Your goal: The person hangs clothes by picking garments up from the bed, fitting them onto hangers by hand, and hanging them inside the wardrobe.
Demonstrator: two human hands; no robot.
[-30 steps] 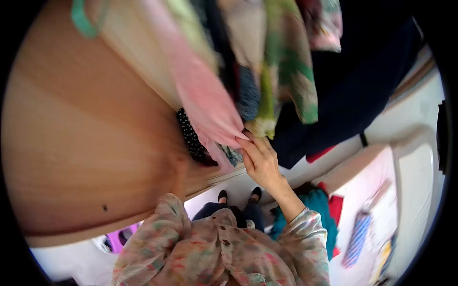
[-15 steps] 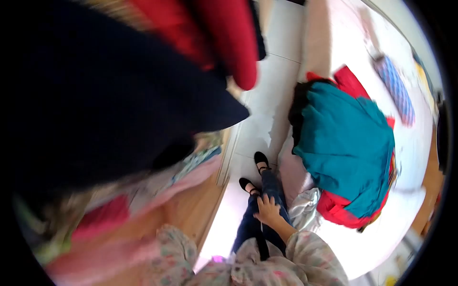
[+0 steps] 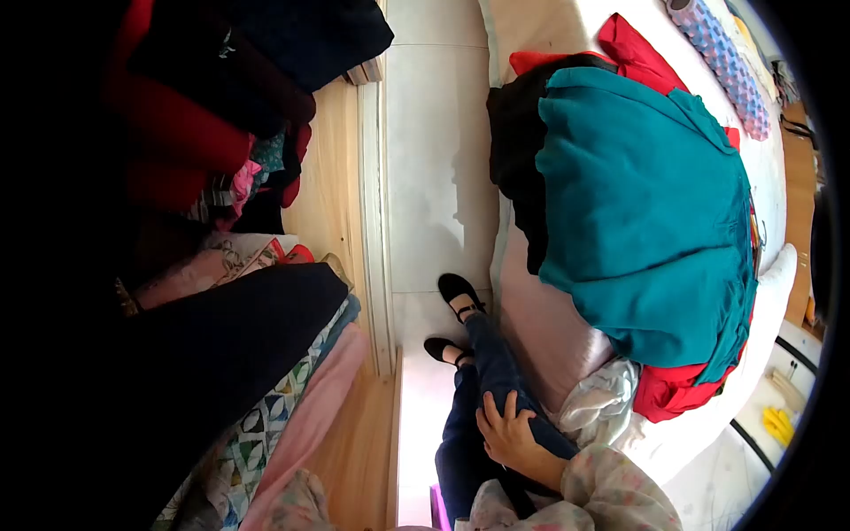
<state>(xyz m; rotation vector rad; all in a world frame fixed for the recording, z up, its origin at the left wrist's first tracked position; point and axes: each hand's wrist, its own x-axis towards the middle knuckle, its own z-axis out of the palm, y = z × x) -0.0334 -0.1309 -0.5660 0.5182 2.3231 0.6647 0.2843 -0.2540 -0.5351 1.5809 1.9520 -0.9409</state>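
My right hand rests on the thigh of my jeans, its fingers spread and holding nothing. My left hand is out of sight; only its floral sleeve shows at the bottom. Left of my legs hang a pink garment, a patterned one and a large dark one. To the right of my hand, a teal garment lies over red and black clothes on the bed, with a silvery white cloth beside it.
More red and dark clothes hang at the upper left above the wooden wardrobe base. A tiled floor strip runs between wardrobe and bed. A blue and pink patterned roll lies on the bed's far side.
The view has turned right, from the wardrobe to the bed. My right hand has left the hanging clothes and come down onto my thigh. My left hand has gone out of view.
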